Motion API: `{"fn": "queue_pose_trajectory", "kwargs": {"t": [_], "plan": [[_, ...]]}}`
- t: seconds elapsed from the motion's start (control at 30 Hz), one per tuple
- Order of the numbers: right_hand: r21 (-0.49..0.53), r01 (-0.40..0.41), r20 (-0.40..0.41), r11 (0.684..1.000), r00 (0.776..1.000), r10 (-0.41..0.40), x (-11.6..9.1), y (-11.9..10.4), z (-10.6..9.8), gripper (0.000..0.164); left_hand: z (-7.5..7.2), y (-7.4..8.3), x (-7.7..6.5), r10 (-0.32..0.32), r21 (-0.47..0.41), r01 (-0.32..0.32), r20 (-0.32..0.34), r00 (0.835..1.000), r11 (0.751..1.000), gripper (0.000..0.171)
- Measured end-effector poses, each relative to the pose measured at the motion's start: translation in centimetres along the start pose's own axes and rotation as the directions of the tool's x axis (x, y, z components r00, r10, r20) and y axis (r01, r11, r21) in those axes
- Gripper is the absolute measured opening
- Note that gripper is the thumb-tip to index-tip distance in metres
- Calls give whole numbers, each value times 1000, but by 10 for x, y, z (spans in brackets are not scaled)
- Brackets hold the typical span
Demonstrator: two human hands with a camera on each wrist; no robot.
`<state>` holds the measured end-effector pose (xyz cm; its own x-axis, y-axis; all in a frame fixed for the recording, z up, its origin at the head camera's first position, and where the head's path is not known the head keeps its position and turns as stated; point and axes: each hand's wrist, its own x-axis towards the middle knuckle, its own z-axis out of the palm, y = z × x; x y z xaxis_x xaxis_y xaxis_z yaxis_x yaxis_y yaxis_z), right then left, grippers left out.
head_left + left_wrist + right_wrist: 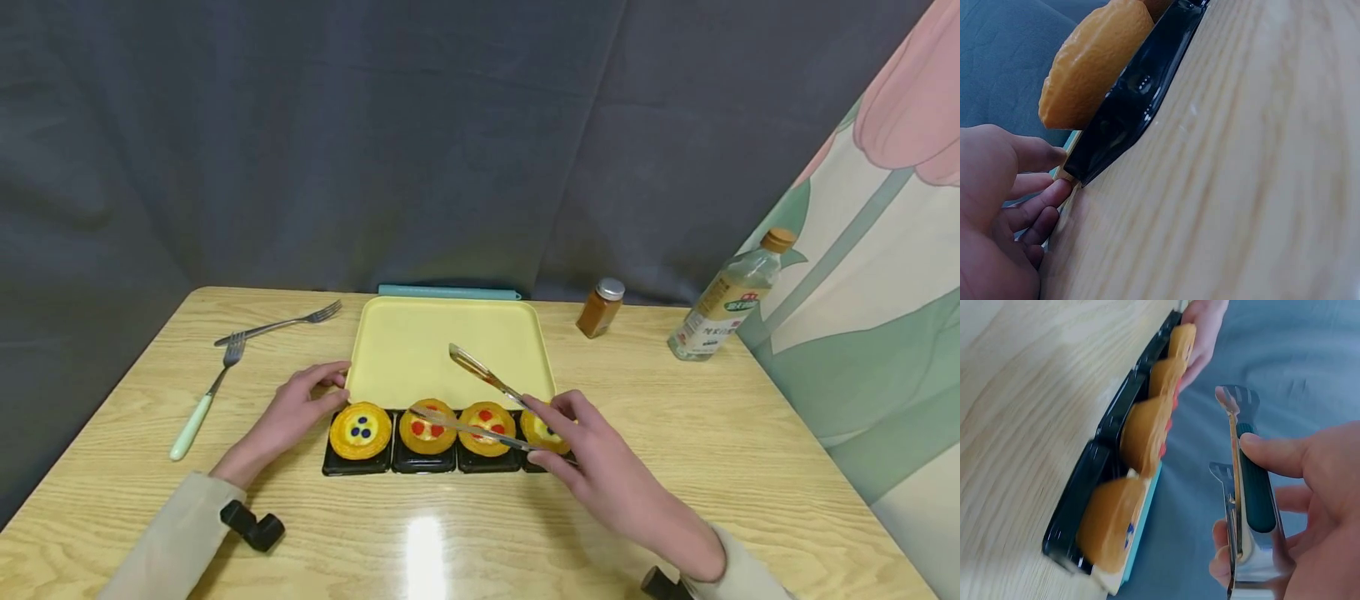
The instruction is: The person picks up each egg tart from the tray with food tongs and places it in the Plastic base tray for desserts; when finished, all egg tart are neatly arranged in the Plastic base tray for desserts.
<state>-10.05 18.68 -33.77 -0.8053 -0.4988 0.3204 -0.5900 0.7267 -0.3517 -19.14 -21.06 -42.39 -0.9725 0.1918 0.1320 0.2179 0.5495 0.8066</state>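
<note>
My right hand (611, 475) holds metal tongs (1259, 487) with a dark green grip, their arms spread apart over the tarts and the yellow tray (412, 333). Several egg tarts stand in a row in a black plastic holder (357, 466) along the tray's near edge. The left-end tart (360, 446) has blue dots; two middle tarts bear red pieces. Partly behind the tongs and fingers sits the right-end tart (1107, 522), with blue dots too. At the tray's near left corner, my left hand (300, 408) pinches the tray's rim, close to the holder's end (1094, 150).
Two forks lie on the left: a metal fork (285, 324) and a green-handled fork (202, 410). Behind the tray is a teal bar (450, 292). A small brown jar (600, 310) and a clear labelled bottle (723, 304) stand at the back right, before a dark curtain (375, 150).
</note>
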Motion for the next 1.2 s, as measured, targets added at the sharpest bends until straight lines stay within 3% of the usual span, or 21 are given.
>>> {"fn": "queue_pose_trajectory", "kwargs": {"t": [0.27, 0.57, 0.87, 1.2], "plan": [[-19, -72, -82, 997, 994, 70, -11, 35, -11, 59, 1, -2, 1, -6, -2, 6, -5, 1000, 1000, 49], [-65, -254, -114, 965, 963, 245, -31, 90, -29, 54, 4, -2, 0, -9, -21, 9, -2, 1000, 1000, 49], [-59, -336, -56, 940, 941, 333, -43, 116, -35, 54, 2, 0, 0, -22, -15, 22, 0, 1000, 1000, 50], [-140, -323, 50, 936, 942, 333, -48, 140, -33, 53, 4, 0, 1, -14, -21, 14, 1, 1000, 1000, 49]]}}
